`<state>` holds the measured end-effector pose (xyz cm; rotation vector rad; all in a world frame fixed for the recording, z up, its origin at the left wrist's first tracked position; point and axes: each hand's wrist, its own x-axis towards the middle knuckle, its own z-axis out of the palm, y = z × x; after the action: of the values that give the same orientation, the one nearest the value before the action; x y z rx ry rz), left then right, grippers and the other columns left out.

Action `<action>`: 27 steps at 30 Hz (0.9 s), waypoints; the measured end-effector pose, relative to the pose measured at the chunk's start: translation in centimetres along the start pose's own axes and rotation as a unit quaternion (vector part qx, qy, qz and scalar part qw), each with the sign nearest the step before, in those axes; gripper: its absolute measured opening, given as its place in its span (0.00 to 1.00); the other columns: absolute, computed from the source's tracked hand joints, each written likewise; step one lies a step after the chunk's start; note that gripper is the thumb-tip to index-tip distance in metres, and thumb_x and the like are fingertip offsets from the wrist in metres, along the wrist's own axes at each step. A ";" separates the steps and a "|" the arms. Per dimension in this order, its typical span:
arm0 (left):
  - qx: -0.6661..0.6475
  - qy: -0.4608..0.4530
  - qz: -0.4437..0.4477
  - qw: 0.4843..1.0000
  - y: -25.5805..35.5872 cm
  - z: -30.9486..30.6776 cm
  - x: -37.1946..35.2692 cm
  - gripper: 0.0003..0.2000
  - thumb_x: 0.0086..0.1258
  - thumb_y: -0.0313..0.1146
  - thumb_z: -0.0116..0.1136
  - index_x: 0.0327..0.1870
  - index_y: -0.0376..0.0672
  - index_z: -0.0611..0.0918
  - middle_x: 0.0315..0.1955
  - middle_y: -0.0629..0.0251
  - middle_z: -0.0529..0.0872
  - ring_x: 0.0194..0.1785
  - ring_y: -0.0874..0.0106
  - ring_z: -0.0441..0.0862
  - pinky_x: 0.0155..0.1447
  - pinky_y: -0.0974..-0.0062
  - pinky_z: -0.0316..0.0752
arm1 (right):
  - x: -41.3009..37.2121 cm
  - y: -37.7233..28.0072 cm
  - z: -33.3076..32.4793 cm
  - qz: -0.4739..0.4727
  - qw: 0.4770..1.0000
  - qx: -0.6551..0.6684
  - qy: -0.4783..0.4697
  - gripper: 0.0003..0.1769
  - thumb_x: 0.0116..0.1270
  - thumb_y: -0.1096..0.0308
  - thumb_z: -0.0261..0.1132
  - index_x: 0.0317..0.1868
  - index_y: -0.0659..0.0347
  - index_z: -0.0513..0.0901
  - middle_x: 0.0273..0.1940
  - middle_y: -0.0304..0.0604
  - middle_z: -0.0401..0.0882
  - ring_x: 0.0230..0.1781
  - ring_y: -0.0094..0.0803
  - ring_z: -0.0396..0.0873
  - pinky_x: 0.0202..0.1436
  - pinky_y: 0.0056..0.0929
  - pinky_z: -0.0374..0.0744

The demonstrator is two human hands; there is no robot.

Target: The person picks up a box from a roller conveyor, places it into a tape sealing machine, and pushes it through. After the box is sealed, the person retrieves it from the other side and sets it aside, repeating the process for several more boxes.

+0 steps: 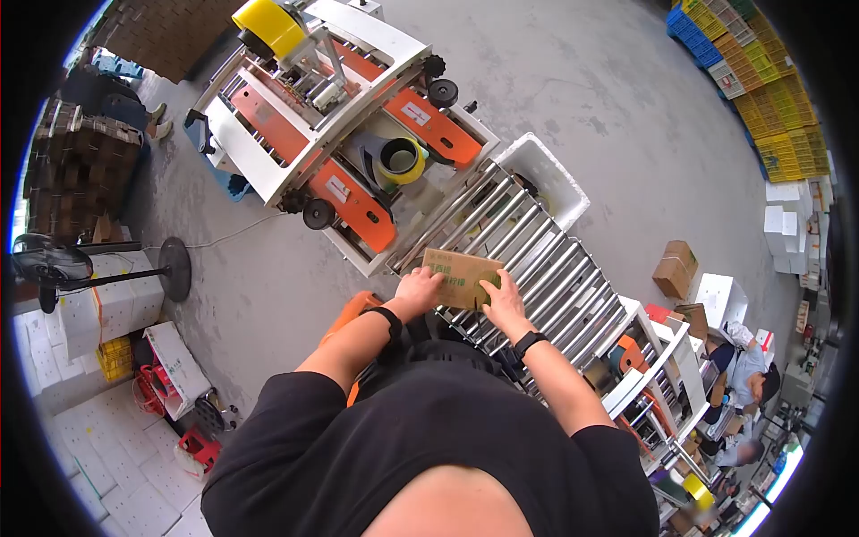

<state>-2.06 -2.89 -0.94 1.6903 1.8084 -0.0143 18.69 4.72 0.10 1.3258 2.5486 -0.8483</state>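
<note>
A small brown cardboard box (pixel 463 279) with green printing is held between my two hands, over the near side of the roller conveyor (pixel 573 295). My left hand (pixel 420 290) grips its left end, and a dark band circles that wrist. At the right end, my right hand (pixel 503 302) has its fingers closed on the box; a dark watch is on that wrist. Just beyond the box stands the carton taping machine (pixel 358 134), with orange side guides and a yellow tape roll (pixel 268 27) on top.
A white foam bin (pixel 557 190) stands beside the rollers. Another carton (pixel 675 268) is on the floor to the right. A second machine (pixel 646 385) joins the conveyor's right end, with people (pixel 743 380) beyond. At left are a fan (pixel 174 268) and stacked white boxes (pixel 107 447).
</note>
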 end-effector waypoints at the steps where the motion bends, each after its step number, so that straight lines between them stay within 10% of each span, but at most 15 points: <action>1: 0.006 -0.010 -0.004 1.000 0.0 0.0 0.2 0.17 0.54 0.35 0.55 0.47 0.48 0.76 0.41 0.59 0.75 0.50 0.60 0.72 0.50 0.62 0.71 | -0.6 -0.5 0.4 0.026 0.999 0.012 -0.028 0.33 0.43 0.68 0.70 0.55 0.48 0.72 0.63 0.52 0.50 0.55 0.50 0.65 0.56 0.40 0.72; 11: 0.083 -0.027 0.074 0.993 -0.5 -0.5 0.2 0.20 0.51 0.33 0.58 0.47 0.45 0.74 0.42 0.58 0.74 0.50 0.60 0.73 0.49 0.65 0.71 | -0.7 -2.4 2.7 0.038 0.993 -0.106 -0.034 0.38 0.43 0.67 0.72 0.57 0.54 0.67 0.67 0.63 0.36 0.55 0.50 0.66 0.51 0.37 0.75; 20: 0.041 0.042 -0.007 0.998 -1.3 -1.4 3.1 0.24 0.44 0.39 0.65 0.45 0.45 0.73 0.37 0.60 0.74 0.46 0.63 0.75 0.47 0.66 0.68 | 7.3 -0.8 1.5 0.008 0.978 -0.137 0.155 0.18 0.58 0.69 0.53 0.49 0.40 0.77 0.58 0.44 0.61 0.57 0.41 0.62 0.52 0.36 0.70; 27: 0.003 0.095 -0.110 0.989 -3.4 -4.5 7.1 0.27 0.45 0.44 0.66 0.47 0.43 0.73 0.40 0.59 0.76 0.46 0.62 0.76 0.49 0.66 0.68 | 16.1 -4.1 0.3 0.015 0.985 -0.025 0.171 0.21 0.58 0.75 0.52 0.50 0.45 0.78 0.64 0.43 0.58 0.58 0.46 0.60 0.56 0.34 0.72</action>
<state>-6.78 4.81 -2.12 1.5311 2.1307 0.0479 5.76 14.12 -4.52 1.6121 2.7682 -0.5879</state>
